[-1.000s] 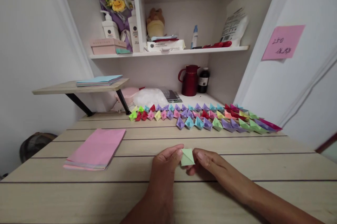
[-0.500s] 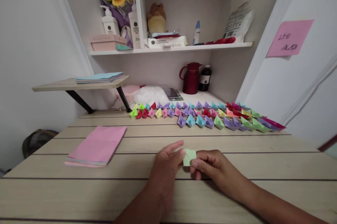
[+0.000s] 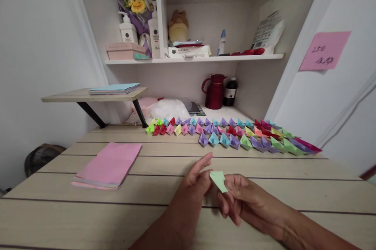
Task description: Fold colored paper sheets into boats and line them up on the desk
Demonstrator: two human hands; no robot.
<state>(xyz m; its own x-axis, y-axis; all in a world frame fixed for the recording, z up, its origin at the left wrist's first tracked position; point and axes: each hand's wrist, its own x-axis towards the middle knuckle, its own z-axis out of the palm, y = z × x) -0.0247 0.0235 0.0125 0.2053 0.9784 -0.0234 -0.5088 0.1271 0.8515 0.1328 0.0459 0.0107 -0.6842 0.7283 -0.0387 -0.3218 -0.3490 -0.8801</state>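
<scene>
A small piece of folded light green paper is between my two hands, above the table. My right hand pinches its right side between thumb and index finger, the other fingers loosely curled below. My left hand holds its left corner at the thumb, with the index finger stretched out past it. The fingers of my left hand behind the paper are partly hidden. Beyond my hands stand rows of folded paper boats in purple, blue, green, pink, red and yellow.
A stack of pink paper sheets lies on the left of the slatted table. Behind it, a small raised shelf bears blue sheets. A red jug and a dark bottle stand at the back.
The green paper has turned from upright to tilted, its lower end now pointing right. My right hand's lower fingers have spread downward. Both hands sit slightly further right in view.
</scene>
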